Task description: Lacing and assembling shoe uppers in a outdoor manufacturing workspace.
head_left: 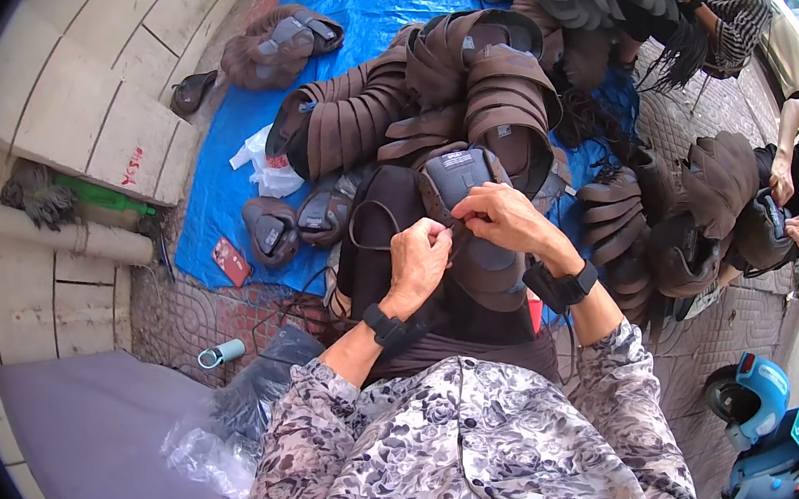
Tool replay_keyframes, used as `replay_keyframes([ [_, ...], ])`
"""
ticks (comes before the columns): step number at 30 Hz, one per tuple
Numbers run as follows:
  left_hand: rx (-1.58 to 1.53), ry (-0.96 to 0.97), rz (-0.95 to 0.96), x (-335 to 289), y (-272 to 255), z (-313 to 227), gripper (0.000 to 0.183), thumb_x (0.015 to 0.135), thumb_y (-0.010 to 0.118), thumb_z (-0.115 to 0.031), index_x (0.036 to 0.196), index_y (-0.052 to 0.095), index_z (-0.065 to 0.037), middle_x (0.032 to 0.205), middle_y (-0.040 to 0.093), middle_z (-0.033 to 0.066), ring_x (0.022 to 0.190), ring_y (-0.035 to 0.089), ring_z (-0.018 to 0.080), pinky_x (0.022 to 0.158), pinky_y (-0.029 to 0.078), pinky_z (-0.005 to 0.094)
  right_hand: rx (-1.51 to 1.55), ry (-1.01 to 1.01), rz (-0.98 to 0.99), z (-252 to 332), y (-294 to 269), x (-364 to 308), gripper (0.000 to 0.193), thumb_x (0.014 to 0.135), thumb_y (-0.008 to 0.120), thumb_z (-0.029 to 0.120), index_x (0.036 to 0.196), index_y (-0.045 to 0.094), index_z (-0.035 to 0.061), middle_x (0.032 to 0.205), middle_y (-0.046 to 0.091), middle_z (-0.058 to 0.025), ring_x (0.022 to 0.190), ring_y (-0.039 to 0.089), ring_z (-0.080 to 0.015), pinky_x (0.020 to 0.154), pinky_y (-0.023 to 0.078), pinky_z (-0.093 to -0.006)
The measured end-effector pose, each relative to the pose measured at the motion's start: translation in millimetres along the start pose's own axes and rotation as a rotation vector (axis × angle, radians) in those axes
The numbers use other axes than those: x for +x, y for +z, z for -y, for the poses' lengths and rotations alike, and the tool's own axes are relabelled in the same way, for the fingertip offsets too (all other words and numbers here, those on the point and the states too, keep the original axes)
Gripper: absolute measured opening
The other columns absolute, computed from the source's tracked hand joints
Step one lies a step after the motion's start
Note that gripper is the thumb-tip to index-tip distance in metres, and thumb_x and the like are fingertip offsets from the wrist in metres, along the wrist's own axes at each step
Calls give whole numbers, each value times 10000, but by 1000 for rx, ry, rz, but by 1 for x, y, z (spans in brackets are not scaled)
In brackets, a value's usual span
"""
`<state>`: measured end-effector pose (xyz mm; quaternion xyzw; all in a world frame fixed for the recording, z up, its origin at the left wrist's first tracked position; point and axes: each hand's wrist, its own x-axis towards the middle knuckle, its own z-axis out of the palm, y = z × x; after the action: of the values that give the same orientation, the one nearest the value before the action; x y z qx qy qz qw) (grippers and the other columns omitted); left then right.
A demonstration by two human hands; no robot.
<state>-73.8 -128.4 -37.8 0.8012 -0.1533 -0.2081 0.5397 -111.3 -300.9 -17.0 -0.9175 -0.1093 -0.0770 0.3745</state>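
Observation:
A brown shoe upper (463,174) with a grey lined tongue lies across my lap, toe part toward me. My left hand (418,265) is closed in a pinch just left of it. From that hand a dark brown lace (352,223) curves up in a loop over my dark-clothed knee. My right hand (503,217) rests over the upper's edge, thumb and fingers pinched close to my left fingertips. What sits between the right fingertips is too small to make out. Both wrists wear black bands.
Nested stacks of brown uppers (344,122) cover a blue tarp (217,187) ahead. Left are loose uppers (271,231), a red phone (231,261), a light-blue bottle (221,353) and clear plastic bags (207,453). Two people handle uppers at right, near a blue scooter (764,389).

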Motion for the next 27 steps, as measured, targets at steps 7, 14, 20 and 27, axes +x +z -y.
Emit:
replay_keyframes([
  [7,-121,-155,19,1,4,-6,154,839,576,-110,807,609,37,651,616,73,536,583,115,478,496,242,14,-32,8,0,1,-1,175,687,561,84,839,645,57,740,602,-85,756,586,-260,678,451,-369],
  [14,-203,-102,55,-3,11,12,147,844,573,-111,798,601,26,630,587,55,505,536,89,439,439,227,82,-54,-2,-9,8,2,197,666,555,84,841,640,53,731,606,-94,712,593,-276,648,458,-379],
  [20,-323,-239,58,7,2,9,149,835,579,-123,786,597,16,605,550,35,477,495,83,416,406,221,50,-32,-28,-3,9,0,214,654,553,89,846,642,66,747,601,-81,748,589,-250,668,436,-363],
  [27,454,391,-147,12,4,6,163,790,595,-154,718,608,-8,593,595,121,526,595,240,478,443,339,58,-23,-28,-3,9,0,200,658,559,82,838,645,69,742,594,-78,747,591,-251,657,431,-362],
])
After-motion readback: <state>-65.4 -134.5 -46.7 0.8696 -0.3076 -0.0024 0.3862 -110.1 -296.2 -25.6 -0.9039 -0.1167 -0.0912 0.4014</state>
